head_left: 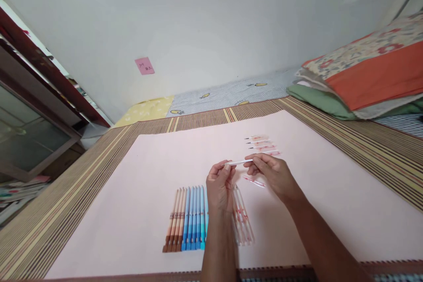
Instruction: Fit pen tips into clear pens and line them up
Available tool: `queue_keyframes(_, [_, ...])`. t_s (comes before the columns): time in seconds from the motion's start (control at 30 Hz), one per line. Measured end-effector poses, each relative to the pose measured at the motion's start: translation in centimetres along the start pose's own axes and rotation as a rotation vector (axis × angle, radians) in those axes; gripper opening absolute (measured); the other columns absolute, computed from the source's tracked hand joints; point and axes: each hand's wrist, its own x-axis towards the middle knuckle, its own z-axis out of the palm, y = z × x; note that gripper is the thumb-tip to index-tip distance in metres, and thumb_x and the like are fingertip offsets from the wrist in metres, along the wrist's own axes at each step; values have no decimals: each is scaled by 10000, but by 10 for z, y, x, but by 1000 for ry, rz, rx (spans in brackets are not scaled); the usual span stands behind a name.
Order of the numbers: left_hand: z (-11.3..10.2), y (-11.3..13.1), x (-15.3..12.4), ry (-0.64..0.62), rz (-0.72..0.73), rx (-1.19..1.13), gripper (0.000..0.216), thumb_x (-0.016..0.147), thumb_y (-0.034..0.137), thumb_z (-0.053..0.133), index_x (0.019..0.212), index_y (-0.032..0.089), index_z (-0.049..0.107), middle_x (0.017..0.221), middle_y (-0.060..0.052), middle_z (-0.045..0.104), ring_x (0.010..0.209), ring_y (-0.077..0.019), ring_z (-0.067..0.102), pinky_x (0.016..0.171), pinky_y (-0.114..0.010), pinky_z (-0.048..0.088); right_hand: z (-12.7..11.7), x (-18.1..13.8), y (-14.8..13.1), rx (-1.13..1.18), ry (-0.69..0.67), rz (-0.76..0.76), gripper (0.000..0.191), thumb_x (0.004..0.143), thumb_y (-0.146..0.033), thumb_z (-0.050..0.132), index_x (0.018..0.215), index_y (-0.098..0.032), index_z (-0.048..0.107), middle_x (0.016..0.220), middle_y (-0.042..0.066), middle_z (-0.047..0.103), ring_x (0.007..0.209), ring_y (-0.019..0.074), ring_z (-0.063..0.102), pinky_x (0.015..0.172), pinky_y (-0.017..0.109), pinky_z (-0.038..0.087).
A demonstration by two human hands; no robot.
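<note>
Both hands hold a slim white rod [240, 162], which looks like a pen refill, almost level above the pink sheet. My left hand [220, 185] pinches its left end between thumb and fingers. Fingers of my right hand [272, 172] are closed around its right end. Just below the right hand lies a clear pen part with red marks [254, 181]. Behind the hands, several dark-tipped pen pieces [262, 142] lie in a stack of rows. Several clear, red-patterned pens [243, 218] lie beside my left forearm, which partly hides them.
Left of my left forearm, brown pens [174, 220] and blue pens [193, 218] lie side by side. The pink sheet [132, 211] covers much of a striped mat [82, 176]. Folded bedding [373, 75] is piled at the right. A pink note [144, 66] hangs on the wall.
</note>
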Motion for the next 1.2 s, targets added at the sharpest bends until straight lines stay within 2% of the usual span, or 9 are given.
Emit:
queue_keyframes(0.27, [1, -1, 0, 45, 26, 42, 309, 611, 242, 924, 766, 108, 692, 747, -46, 725, 703, -122, 713, 651, -168, 549, 4, -1, 2, 3, 36, 47, 440, 814, -610, 693, 874, -177, 742, 787, 73, 733, 639, 162, 645, 623, 303, 558])
queue_keyframes(0.5, [7, -3, -4, 52, -24, -30, 215, 673, 143, 875, 773, 101, 689, 764, -41, 713, 706, -117, 711, 663, -166, 562, 5, -1, 5, -30, 44, 19, 411, 851, -586, 665, 821, -182, 737, 762, 59, 715, 629, 154, 629, 606, 290, 543])
queue_keyframes(0.6, [8, -4, -3, 84, -78, -113, 70, 788, 56, 758, 792, 91, 698, 773, -52, 714, 709, -105, 706, 703, -173, 579, 8, -4, -3, -97, 37, -21, 395, 876, -570, 638, 877, -191, 748, 793, 60, 724, 679, 165, 642, 655, 299, 545])
queue_keyframes(0.77, [5, 2, 2, 238, -245, -335, 204, 921, -3, 547, 787, 84, 674, 794, -80, 713, 751, -106, 708, 729, -175, 594, -1, -4, -20, -214, 84, -94, 443, 893, -551, 607, 1165, -215, 704, 934, 63, 745, 831, 201, 676, 778, 336, 534])
queue_keyframes(0.87, [2, 12, 4, 234, -261, -468, 257, 984, 60, 478, 819, 96, 672, 801, -78, 713, 785, -107, 706, 699, -167, 595, -15, -2, -15, -390, 72, -61, 290, 872, -448, 628, 1026, -220, 721, 958, 55, 737, 861, 216, 667, 771, 338, 504])
queue_keyframes(0.97, [2, 20, 5, 198, -242, -516, 294, 1016, 117, 446, 834, 106, 676, 803, -75, 714, 786, -105, 704, 680, -162, 591, -23, -2, -2, -750, -38, 58, 108, 829, -306, 626, 804, -219, 685, 838, 33, 695, 800, 206, 627, 715, 319, 441])
queue_keyframes(1.03, [3, 21, 4, 204, -239, -519, 296, 1018, 115, 442, 835, 102, 675, 805, -74, 715, 781, -103, 705, 677, -158, 589, -22, -4, 5, -965, -108, 123, 45, 774, -247, 662, 754, -209, 648, 831, 31, 660, 766, 190, 593, 683, 300, 397])
queue_keyframes(1.13, [5, 17, 4, 246, -239, -485, 258, 996, 77, 470, 829, 90, 667, 792, -72, 713, 772, -108, 711, 677, -153, 593, -14, -6, 12, -1126, -162, 129, 74, 736, -160, 656, 716, -197, 595, 840, 36, 625, 748, 168, 558, 661, 276, 356])
queue_keyframes(1.2, [5, 15, 4, 267, -232, -444, 221, 975, 48, 494, 842, 90, 666, 796, -70, 712, 771, -113, 716, 677, -157, 600, -11, -7, 13, -1147, -141, 112, 117, 743, -113, 604, 687, -201, 551, 800, 28, 610, 712, 156, 537, 635, 270, 335])
